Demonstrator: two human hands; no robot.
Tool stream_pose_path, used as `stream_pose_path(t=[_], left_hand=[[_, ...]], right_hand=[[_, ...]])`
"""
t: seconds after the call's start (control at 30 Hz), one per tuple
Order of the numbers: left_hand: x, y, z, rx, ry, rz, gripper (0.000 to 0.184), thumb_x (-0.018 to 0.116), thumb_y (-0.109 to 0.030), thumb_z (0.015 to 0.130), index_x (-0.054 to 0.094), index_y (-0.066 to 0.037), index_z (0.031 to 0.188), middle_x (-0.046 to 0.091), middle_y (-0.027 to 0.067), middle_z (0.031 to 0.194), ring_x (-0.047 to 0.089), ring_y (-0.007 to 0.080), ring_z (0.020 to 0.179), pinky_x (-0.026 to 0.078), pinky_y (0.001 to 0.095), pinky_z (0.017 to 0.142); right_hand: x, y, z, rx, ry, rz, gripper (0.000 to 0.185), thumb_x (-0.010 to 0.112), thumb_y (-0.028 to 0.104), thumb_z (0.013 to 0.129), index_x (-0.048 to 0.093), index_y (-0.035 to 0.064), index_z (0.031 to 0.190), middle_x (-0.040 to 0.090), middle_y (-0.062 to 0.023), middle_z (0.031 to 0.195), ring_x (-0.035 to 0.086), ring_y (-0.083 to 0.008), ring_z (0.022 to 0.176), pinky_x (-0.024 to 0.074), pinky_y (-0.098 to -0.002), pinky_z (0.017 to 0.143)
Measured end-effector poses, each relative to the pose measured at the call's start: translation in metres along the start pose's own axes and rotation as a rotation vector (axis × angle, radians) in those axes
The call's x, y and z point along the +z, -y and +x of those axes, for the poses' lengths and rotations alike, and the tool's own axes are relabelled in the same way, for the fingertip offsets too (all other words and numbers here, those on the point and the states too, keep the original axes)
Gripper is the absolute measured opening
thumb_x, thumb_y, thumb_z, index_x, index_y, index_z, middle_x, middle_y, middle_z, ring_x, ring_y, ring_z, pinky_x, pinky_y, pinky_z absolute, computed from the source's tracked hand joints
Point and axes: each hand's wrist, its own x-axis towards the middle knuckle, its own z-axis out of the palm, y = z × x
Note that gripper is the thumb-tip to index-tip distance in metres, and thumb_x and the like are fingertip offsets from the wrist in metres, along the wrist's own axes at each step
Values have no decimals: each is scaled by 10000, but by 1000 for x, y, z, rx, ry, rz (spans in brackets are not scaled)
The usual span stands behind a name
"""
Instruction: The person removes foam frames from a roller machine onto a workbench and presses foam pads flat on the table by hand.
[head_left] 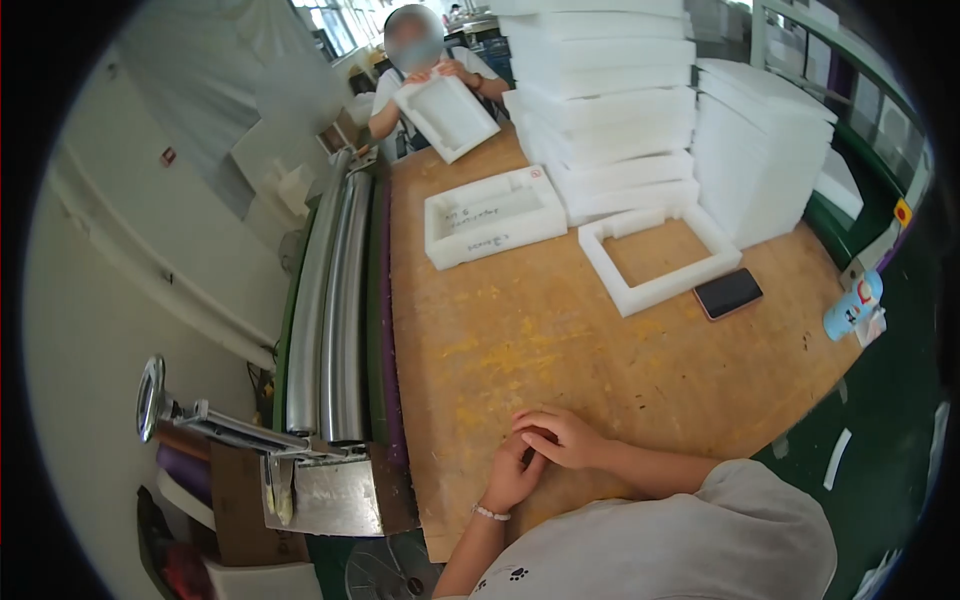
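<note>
My left hand, with a beaded bracelet at its wrist, rests on the wooden table near its front edge. Folded over its fingers is my right hand; both are closed together, and no object shows in them. Farther up the table lies a white foam frame, nearest to my hands, with a dark-screened phone against its right corner. Left of the frame sits a white foam box with handwriting on it. Across the table a person holds up another white foam tray in both hands.
Tall stacks of white foam sheets stand on the table's far right. A light-blue can is at the right edge. Metal rollers with a handwheel run along the left side of the table.
</note>
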Motion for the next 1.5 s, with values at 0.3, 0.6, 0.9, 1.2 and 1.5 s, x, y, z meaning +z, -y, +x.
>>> stream_pose_path(t=[0.3,0.6,0.9,1.2,1.5], left_hand=[[-5,16,2,-80,-14,-572,239,504,70,926,660,12,1097,684,92,1106,606,141,904,497,233,813],[-3,19,5,-55,-113,-477,252,509,60,926,654,-2,1123,679,65,1071,602,135,866,492,229,772],[-7,10,4,-27,-67,-336,234,492,66,934,659,7,1088,668,83,1168,590,134,871,480,221,768],[-9,7,2,-25,-49,-247,255,530,56,903,665,-13,1109,671,71,1020,575,144,797,475,235,721],[-5,8,3,14,-82,-292,244,541,40,905,672,-15,1104,672,70,1006,575,146,787,469,234,706]], right_hand=[[-1,1,0,123,-36,-125,212,604,77,903,660,2,1093,668,-106,1105,601,-211,836,478,-284,726],[-7,-6,0,112,-22,-119,181,609,28,850,665,-8,1019,667,-89,1039,550,-184,749,446,-270,648],[-5,-7,-3,152,-28,-130,213,594,-17,816,663,-8,1017,665,-91,1031,543,-177,745,439,-257,641],[-2,-6,-4,114,-60,-124,223,605,12,793,672,18,1006,654,-71,947,535,-183,701,433,-270,603],[-5,-10,-6,73,-31,-129,248,597,-26,768,662,1,1005,668,-95,1047,560,-194,774,455,-269,668]])
